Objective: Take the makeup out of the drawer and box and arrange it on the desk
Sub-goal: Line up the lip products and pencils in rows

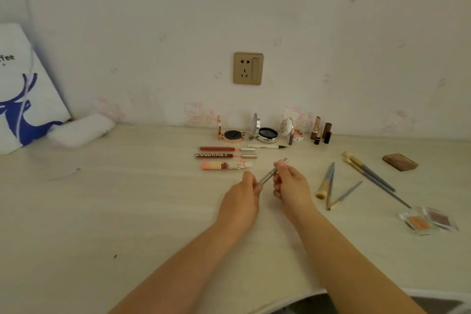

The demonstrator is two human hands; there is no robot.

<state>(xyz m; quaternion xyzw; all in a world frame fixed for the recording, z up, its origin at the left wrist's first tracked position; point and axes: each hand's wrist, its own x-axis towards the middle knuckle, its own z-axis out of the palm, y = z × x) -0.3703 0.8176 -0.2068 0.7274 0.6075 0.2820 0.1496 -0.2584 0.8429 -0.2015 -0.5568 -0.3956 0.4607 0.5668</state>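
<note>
Both hands hold one slim silver makeup pen (270, 175) above the pale desk (127, 211). My left hand (243, 196) pinches its lower end and my right hand (290, 183) grips its upper part. Just beyond lie three lip gloss tubes (225, 156) in a row and a white eyeliner pen (266, 146). Along the wall stand three open compacts (265, 132) and several lipsticks (321, 130). Several brushes (367, 176) lie loose to the right. A brown palette (400, 161) and two small eyeshadow pans (428, 220) sit at the far right.
A white bag with a blue deer print (23, 99) leans on the wall at far left, a white cloth roll (81, 129) beside it. A wall socket (248, 68) sits above the compacts. The desk's front edge (356, 288) curves at lower right.
</note>
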